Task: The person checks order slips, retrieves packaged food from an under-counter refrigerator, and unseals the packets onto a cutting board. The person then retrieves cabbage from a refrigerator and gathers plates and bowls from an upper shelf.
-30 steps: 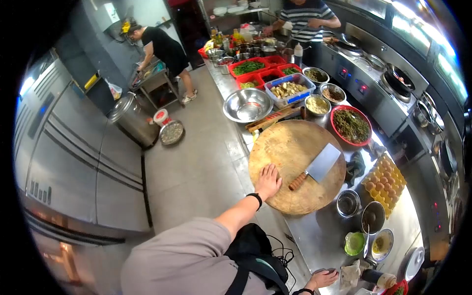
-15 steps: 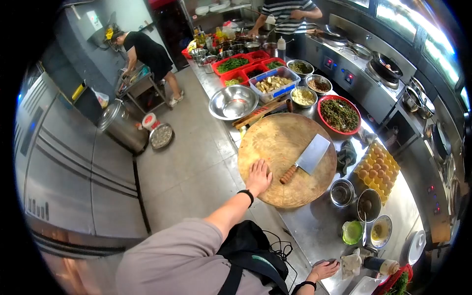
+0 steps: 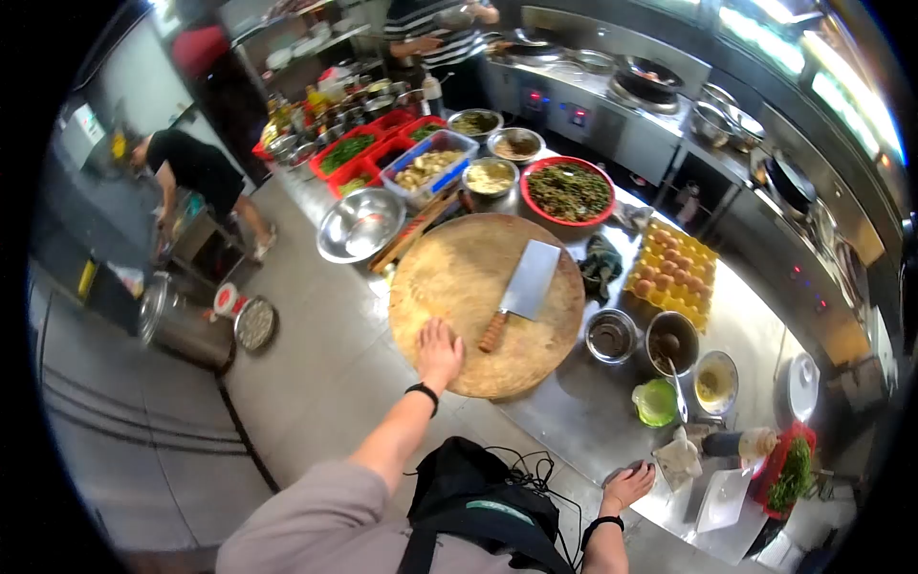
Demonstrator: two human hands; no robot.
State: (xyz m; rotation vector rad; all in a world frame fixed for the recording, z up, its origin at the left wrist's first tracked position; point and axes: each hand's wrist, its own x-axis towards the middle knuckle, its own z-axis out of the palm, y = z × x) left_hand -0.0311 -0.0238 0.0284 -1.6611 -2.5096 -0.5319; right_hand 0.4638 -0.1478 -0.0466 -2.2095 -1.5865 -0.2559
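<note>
My left hand lies flat on the near left edge of a round wooden chopping board, fingers stretched out and holding nothing. A cleaver rests on the board right of that hand, its wooden handle towards me and apart from my fingers. My right hand rests on the near edge of the steel table, fingers extended, with a dark patch by the thumb that I cannot make out. Nearest to it are a whitish block-like item and a dark bottle with a pale cap lying on its side.
Right of the board are a steel bowl, a pot with a ladle, a green bowl and an egg tray. Behind stand a red basin of chopped greens and a steel basin. Two people work farther off.
The camera view has swung right, so the table and board appear farther left. Both hands stay where they were, on the board and the table edge. The cleaver has not moved on the board.
</note>
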